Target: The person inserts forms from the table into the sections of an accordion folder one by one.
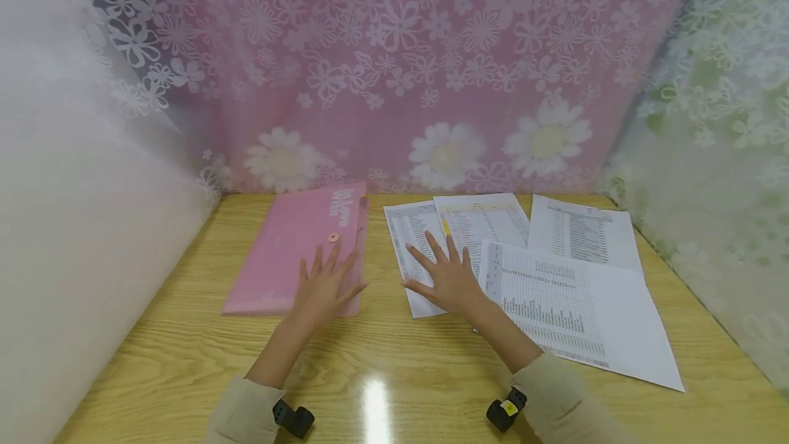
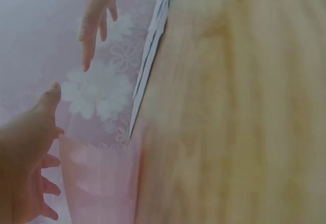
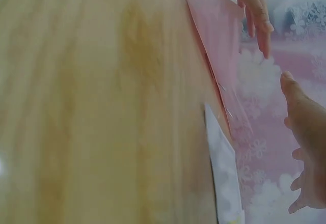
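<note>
Pink folder point(image 1: 290, 252) bears unreadable white lettering beside printed sheets point(image 1: 555, 279).

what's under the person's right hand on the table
The right hand lies spread over overlapping printed sheets; the leftmost sheet is beneath its fingers. The print beneath the palm is covered.

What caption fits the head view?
Left hand over a pink folder, right hand on printed sheets.

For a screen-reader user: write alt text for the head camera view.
Two hands hover with spread fingers over a wooden table: the left hand over a pink folder, the right hand over printed sheets fanned out to the right. Flowered pink curtain behind.
</note>
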A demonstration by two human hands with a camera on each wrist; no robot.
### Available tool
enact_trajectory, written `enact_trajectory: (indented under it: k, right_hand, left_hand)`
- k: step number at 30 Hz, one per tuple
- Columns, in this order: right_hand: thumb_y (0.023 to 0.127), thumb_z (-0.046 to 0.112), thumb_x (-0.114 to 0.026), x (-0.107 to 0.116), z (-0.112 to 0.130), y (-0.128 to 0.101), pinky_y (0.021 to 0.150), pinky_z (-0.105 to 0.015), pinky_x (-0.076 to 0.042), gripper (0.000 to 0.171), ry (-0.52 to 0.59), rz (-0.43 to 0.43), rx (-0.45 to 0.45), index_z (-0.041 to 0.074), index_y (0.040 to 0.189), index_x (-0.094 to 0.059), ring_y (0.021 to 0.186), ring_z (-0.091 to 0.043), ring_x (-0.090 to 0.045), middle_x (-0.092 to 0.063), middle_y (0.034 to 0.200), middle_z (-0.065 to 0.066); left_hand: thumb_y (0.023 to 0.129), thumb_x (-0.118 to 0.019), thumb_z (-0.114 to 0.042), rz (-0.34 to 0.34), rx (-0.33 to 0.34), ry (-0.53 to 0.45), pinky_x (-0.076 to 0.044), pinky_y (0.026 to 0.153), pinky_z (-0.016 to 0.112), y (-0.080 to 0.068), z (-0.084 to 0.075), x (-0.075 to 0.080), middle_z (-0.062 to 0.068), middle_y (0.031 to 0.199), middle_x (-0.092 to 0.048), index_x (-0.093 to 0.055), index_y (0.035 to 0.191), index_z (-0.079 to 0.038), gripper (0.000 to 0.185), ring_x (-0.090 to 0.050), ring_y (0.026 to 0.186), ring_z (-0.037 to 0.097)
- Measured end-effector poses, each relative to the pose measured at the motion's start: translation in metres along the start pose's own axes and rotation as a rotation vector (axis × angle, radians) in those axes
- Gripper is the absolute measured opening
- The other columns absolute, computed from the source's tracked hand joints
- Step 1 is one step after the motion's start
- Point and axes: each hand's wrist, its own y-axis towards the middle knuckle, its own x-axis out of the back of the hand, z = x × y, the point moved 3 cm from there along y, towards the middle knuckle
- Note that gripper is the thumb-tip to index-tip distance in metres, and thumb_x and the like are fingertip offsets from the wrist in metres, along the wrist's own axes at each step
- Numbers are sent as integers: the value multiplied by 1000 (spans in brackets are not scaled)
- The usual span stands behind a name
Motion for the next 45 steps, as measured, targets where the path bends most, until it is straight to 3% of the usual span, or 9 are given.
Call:
enact_trajectory:
  k: [8,14,19,25,28,33,38,45]
  right_hand:
    - [87,60,-45,-22,30,0,91,-69,-16,67,56,60,8,22,142,-39,127,-51,-12,-20,148,-16]
    - [88,60,-43,-42,49,-1,93,-67,-16,66,121,98,10,24,143,-36,128,-50,-14,-19,149,-16]
    - [89,53,-49,-58,61,1,96,-63,-18,61,170,15,36,20,139,-43,128,-48,-20,-26,146,-17]
    - [90,39,-56,-70,75,6,97,-57,-24,48,203,-93,90,14,130,-54,125,-42,-30,-41,137,-16]
    - [91,36,-55,-75,81,7,98,-56,-24,44,215,-81,120,13,129,-55,126,-39,-32,-43,137,-13]
    - [92,39,-51,-81,84,6,100,-53,-22,46,189,-32,130,15,131,-54,127,-35,-31,-42,138,-10]
    - [93,42,-48,-82,83,6,102,-51,-21,48,155,3,132,16,134,-51,129,-34,-28,-39,140,-9]
    - [94,42,-47,-81,84,5,103,-49,-19,49,152,34,129,15,135,-50,130,-33,-27,-37,142,-9]
  left_hand:
    - [92,-48,-46,-166,-57,-25,-12,99,61,-16,11,-10,15,146,-26,-42,140,-15,58,-16,131,40]
    - [93,-43,-49,-241,-73,-43,-13,102,55,-24,21,-24,16,142,-34,-47,136,-12,57,-25,129,38]
    - [94,-33,-54,-285,-107,-31,-16,103,52,-25,26,-32,15,138,-40,-52,132,-11,60,-31,127,36]
    - [94,-43,-45,-296,-143,-13,-19,103,48,-24,28,-37,14,136,-44,-55,129,-11,50,-34,125,34]
    - [93,-44,-45,-312,-151,-25,-20,102,48,-26,30,-36,14,135,-45,-56,128,-11,51,-35,125,34]
    - [95,-32,-51,-355,-193,-47,-21,101,49,-29,30,-31,15,133,-46,-58,126,-10,57,-37,123,35]
    - [99,-25,-47,-385,-281,-46,-23,100,50,-27,29,-31,14,131,-49,-61,122,-8,58,-38,123,33]
    - [95,-42,-26,-424,-398,-68,-26,98,51,-30,25,-31,12,126,-54,-61,119,-1,39,-41,120,34]
